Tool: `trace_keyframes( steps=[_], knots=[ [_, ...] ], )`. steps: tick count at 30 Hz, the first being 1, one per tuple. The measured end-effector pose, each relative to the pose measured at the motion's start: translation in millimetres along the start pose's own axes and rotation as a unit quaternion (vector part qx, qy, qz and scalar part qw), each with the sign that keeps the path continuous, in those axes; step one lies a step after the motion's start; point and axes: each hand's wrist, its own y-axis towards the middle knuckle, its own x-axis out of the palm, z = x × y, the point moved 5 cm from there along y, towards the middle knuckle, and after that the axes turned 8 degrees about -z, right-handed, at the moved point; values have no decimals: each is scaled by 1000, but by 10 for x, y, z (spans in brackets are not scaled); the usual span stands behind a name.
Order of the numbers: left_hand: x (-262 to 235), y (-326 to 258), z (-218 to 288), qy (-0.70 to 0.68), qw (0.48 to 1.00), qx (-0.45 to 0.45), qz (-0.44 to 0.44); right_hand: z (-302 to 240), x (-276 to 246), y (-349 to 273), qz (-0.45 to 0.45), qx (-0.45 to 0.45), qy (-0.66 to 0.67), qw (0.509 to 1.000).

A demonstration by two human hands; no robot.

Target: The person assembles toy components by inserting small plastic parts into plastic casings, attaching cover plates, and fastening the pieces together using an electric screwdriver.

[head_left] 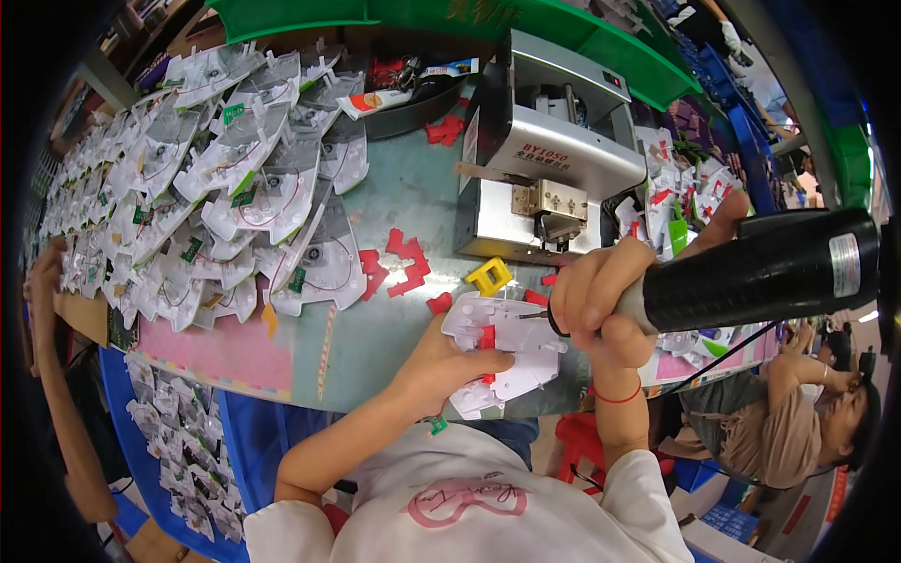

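My left hand [434, 371] grips a white plastic housing [526, 366] at the table's front edge, its thumb lying across the inside. A red plastic piece [488, 338] sits in the housing, partly under that thumb. Wrapped round a black electric screwdriver [751, 272] is my right hand [608, 291]. The driver lies nearly level, its thin bit pointing left over the housing's upper part; whether the tip touches is unclear. A small green circuit board [437, 425] hangs below the housing, by my left wrist.
Stacked white housings [253, 159] cover the table's left side. A silver screw feeder [563, 141] stands ahead, near a yellow block [489, 277] and loose red pieces [406, 263]. More parts fill a blue crate [178, 441] at lower left. Another person [770, 413] sits at right.
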Motion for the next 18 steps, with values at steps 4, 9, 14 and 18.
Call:
trace_keyframes(
  steps=[4, 9, 14, 18],
  knots=[
    [50, -26, 15, 0, 1000, -5, -12, 53, 49, -40, -49, 15, 3, 999],
    [92, -28, 38, 5, 1000, -3, -21, 38, 119, -23, -134, 22, -30, 990],
    [96, -5, 32, 13, 999, -11, -51, -9, 154, -16, -151, 49, -22, 987],
    [152, -24, 75, 23, 1000, 11, -10, -96, 156, -32, -131, 40, -116, 984]
  ],
)
